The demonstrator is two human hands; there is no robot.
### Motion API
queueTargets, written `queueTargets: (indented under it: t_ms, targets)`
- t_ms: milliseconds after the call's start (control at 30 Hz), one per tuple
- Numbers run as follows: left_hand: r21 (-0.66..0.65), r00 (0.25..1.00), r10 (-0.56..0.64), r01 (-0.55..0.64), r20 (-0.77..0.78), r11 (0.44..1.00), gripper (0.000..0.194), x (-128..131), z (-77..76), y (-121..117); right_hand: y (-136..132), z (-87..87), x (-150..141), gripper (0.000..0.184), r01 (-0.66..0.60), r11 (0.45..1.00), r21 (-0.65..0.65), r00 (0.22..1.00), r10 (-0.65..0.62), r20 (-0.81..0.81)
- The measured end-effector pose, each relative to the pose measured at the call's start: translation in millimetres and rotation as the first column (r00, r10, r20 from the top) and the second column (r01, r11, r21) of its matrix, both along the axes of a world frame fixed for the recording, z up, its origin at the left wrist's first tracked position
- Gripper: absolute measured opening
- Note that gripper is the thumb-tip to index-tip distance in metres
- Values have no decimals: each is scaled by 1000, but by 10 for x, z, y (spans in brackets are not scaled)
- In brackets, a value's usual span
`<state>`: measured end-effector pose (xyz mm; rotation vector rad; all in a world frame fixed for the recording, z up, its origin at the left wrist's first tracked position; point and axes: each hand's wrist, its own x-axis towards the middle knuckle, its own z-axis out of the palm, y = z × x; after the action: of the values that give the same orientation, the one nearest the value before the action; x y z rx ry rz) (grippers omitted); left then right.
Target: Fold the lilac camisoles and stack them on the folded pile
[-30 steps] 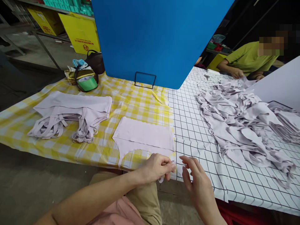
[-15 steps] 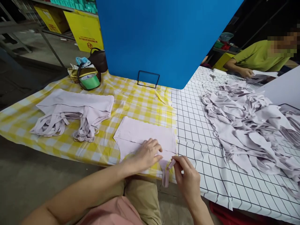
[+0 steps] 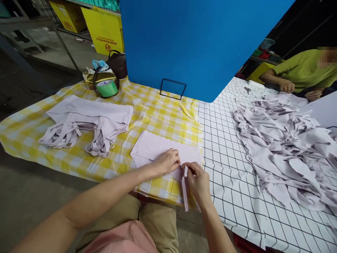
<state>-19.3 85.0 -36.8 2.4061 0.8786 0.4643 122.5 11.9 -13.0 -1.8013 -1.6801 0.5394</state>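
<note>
A flat lilac garment (image 3: 152, 147) lies near the front edge of the yellow checked tablecloth (image 3: 147, 112). My left hand (image 3: 165, 162) rests on its lower right part, fingertips pinched on the fabric. My right hand (image 3: 198, 181) is beside it, pinching the top of the garment's thin lilac strap (image 3: 185, 189), which hangs down over the table edge. The two hands nearly touch at the strap's upper end.
A neat stack of folded lilac garments (image 3: 86, 121) lies at the left. A big loose heap of lilac garments (image 3: 284, 140) covers the white grid cloth (image 3: 226, 147) at the right. A blue board (image 3: 195, 42) stands behind, bags (image 3: 105, 82) at back left. A person in green (image 3: 302, 72) works at far right.
Both hands moved up from the table edge onto the garment. My right hand, open a second ago, took hold of the strap and lifted its end to the garment's corner.
</note>
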Motion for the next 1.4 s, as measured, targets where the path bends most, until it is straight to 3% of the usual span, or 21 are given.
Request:
queueTargets:
  t_ms: [233, 867, 1033, 1133, 1200, 1267, 1333, 1400]
  targets:
    - [-150, 997, 37, -26, 73, 988, 7, 10, 19, 48, 65, -81, 16, 27, -36, 999, 8, 991, 35, 126]
    - [-129, 993, 29, -14, 112, 991, 9, 20, -12, 65, 100, -139, -7, 26, -88, 991, 97, 977, 67, 201]
    - [-113, 996, 32, -22, 88, 993, 12, 23, -16, 59, 108, -157, -83, 27, -53, 993, 109, 991, 39, 126]
    - [-112, 996, 49, -41, 72, 993, 11, 34, -42, 45, 76, -165, -105, 23, 58, 997, 59, 996, -53, -75]
    - [-111, 995, 69, -61, 73, 992, 9, 44, -65, 32, 37, -168, -110, 17, 144, 989, -18, 951, -143, -275]
    - [-114, 993, 88, -78, 78, 990, 9, 52, -84, 20, -11, -161, -116, 16, 211, 969, -130, 845, -247, -475]
    - [-125, 991, 106, -95, 83, 988, 9, 59, -95, 10, -67, -127, -122, 22, 242, 931, -274, 672, -365, -644]
    - [-143, 988, 123, -110, 89, 984, 9, 63, -101, 5, -146, -57, -118, 30, 191, 886, -422, 473, -459, -752]
